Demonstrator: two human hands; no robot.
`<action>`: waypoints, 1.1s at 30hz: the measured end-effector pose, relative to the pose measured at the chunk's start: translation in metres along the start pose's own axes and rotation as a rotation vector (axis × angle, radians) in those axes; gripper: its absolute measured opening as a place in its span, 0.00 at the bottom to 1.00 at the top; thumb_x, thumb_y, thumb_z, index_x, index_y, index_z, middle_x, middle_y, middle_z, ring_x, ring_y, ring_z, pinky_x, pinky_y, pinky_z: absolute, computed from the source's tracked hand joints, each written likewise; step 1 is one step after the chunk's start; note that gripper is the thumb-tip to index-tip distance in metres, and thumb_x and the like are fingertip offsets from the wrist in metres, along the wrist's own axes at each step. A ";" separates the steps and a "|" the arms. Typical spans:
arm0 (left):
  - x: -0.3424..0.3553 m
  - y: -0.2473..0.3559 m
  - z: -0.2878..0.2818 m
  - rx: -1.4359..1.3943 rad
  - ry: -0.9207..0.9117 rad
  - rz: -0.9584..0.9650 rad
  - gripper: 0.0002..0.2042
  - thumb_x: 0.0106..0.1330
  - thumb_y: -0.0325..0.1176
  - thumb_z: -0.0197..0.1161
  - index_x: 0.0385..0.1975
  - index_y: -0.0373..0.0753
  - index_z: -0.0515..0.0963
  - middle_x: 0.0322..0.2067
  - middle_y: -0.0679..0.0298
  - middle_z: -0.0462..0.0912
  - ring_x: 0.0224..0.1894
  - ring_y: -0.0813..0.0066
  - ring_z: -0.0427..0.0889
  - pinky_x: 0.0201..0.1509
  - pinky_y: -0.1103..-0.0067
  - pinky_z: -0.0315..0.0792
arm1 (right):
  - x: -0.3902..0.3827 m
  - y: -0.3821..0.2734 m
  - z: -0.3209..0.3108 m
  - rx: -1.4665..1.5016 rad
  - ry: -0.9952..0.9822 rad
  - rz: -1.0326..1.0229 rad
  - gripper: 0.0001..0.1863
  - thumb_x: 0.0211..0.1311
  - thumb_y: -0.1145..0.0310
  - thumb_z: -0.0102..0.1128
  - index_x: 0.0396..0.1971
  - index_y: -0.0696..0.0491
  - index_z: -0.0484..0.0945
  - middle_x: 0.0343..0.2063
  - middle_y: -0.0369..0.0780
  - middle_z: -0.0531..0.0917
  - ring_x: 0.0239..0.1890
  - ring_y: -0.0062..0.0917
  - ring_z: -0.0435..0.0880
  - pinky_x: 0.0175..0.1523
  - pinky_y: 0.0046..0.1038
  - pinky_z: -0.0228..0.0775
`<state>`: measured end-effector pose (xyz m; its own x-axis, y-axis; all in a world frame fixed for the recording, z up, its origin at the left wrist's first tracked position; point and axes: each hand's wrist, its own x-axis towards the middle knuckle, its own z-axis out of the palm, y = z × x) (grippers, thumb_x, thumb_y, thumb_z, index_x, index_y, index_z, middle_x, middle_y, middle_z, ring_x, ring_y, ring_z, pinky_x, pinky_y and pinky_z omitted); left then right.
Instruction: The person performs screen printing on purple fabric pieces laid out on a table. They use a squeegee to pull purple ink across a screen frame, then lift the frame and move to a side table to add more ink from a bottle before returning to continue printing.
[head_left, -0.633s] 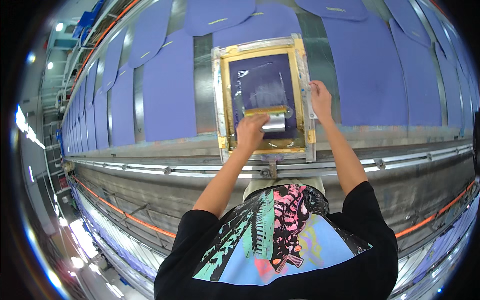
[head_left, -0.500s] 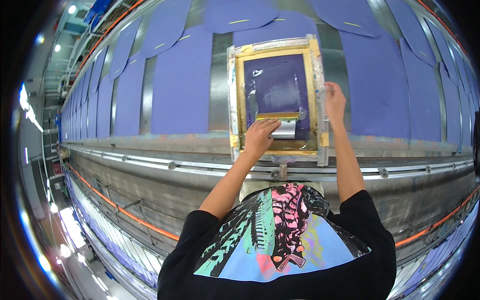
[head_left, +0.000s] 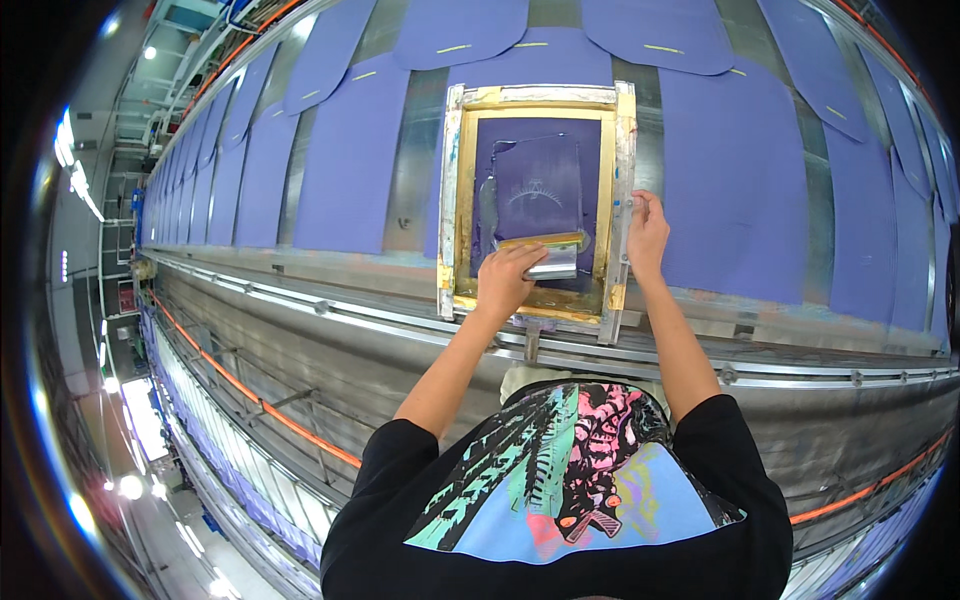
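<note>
A screen-printing frame (head_left: 536, 97) lies over one of the purple sheets on the long table, its pale rails patched with yellow tape. Dark purple ink covers its mesh (head_left: 535, 160), where a pale arc-shaped design shows through. With fingers laid over the top, my left hand (head_left: 507, 277) grips a squeegee (head_left: 554, 264) that has a silver metal body and a yellowish edge. It rests across the near part of the mesh. My right hand (head_left: 648, 240) is closed at the right rail, fingers bent against its outer edge; the thumb is partly hidden.
Purple cut sheets (head_left: 735, 180) with short yellow marks lie in rows along the metal table (head_left: 405, 190), left and right. A metal rail (head_left: 400, 343) with fittings runs along the near edge. Orange tubes (head_left: 270, 405) and another table with purple sheets lie behind me.
The view has shifted and turned a little, so the frame appears further left. On the mesh, the pale arc design now shows more sharply. Both hands keep their holds.
</note>
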<state>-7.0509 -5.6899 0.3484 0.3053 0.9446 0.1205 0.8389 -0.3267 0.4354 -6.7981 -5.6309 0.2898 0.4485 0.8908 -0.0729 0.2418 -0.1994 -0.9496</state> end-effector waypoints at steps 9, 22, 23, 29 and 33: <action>-0.057 -0.001 -0.018 0.022 -0.063 0.049 0.30 0.47 0.16 0.63 0.53 0.50 0.87 0.56 0.67 0.87 0.62 0.59 0.83 0.67 0.64 0.73 | 0.002 -0.012 -0.007 -0.045 0.055 -0.032 0.11 0.79 0.64 0.52 0.48 0.53 0.81 0.24 0.48 0.81 0.24 0.40 0.78 0.37 0.41 0.69; 0.190 -0.054 -0.066 0.075 -0.247 -0.097 0.20 0.55 0.28 0.64 0.47 0.53 0.90 0.40 0.59 0.90 0.44 0.52 0.88 0.50 0.63 0.82 | 0.003 -0.036 -0.001 -0.128 0.049 -0.014 0.11 0.79 0.64 0.53 0.47 0.53 0.82 0.18 0.45 0.76 0.20 0.32 0.74 0.32 0.39 0.66; 0.182 -0.052 -0.057 0.068 -0.154 -0.062 0.19 0.55 0.26 0.64 0.45 0.53 0.90 0.41 0.60 0.91 0.45 0.54 0.88 0.50 0.63 0.82 | 0.005 -0.037 -0.001 -0.116 0.046 -0.020 0.11 0.79 0.65 0.53 0.46 0.53 0.82 0.18 0.44 0.76 0.20 0.31 0.73 0.32 0.39 0.65; 0.053 -0.034 -0.024 0.133 0.118 0.179 0.20 0.53 0.15 0.62 0.39 0.49 0.90 0.45 0.68 0.91 0.47 0.65 0.89 0.45 0.67 0.82 | 0.007 -0.037 -0.001 -0.079 0.050 0.030 0.11 0.79 0.65 0.53 0.46 0.54 0.82 0.21 0.37 0.74 0.24 0.22 0.69 0.33 0.31 0.63; 0.070 -0.032 -0.043 0.029 -0.013 0.010 0.20 0.53 0.18 0.63 0.42 0.50 0.90 0.45 0.64 0.91 0.46 0.60 0.88 0.47 0.66 0.81 | 0.007 -0.032 0.003 -0.093 0.056 -0.020 0.10 0.79 0.66 0.53 0.47 0.54 0.81 0.24 0.45 0.80 0.25 0.29 0.75 0.36 0.36 0.69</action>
<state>-7.0759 -5.6121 0.3814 0.3191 0.9410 0.1128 0.8485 -0.3366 0.4083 -6.8052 -5.6175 0.3192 0.4894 0.8714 -0.0345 0.3289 -0.2210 -0.9182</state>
